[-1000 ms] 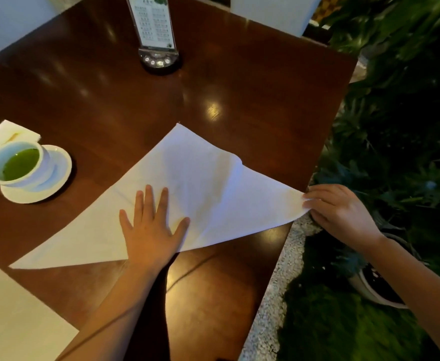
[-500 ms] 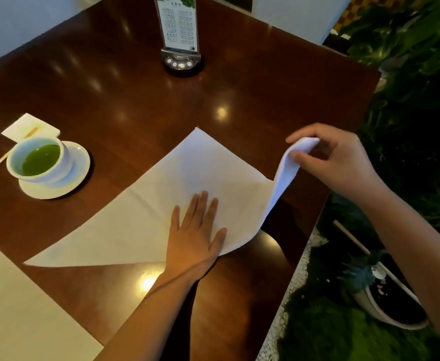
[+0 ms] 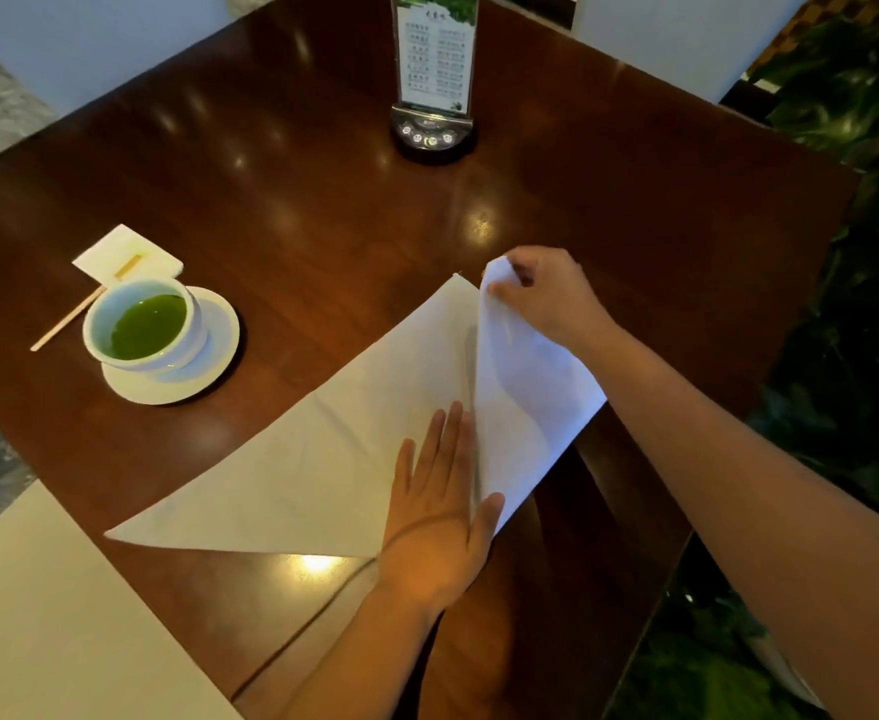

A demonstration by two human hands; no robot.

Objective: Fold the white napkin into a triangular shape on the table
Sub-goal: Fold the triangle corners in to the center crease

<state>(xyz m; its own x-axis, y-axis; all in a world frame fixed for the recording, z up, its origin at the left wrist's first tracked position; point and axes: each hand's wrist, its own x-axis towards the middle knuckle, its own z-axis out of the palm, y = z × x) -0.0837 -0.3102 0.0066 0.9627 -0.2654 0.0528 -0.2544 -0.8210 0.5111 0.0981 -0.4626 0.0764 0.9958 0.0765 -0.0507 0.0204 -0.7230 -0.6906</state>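
So our left hand [image 3: 440, 517] is spread flat, fingers together-ish, pressing down on the white napkin [image 3: 312, 475] at lower centre of the frame. Our right hand [image 3: 546, 298] is pinching the napkin's right corner and holding it lifted over the middle, close to the top point, so that flap stands up off the dark wooden surface [image 3: 297, 200]. The rest of the napkin lies flat as a wide triangle. At left we've got a white cup of green liquid [image 3: 141, 324] on a saucer [image 3: 208, 366], and a menu stand [image 3: 434, 75] at the top.
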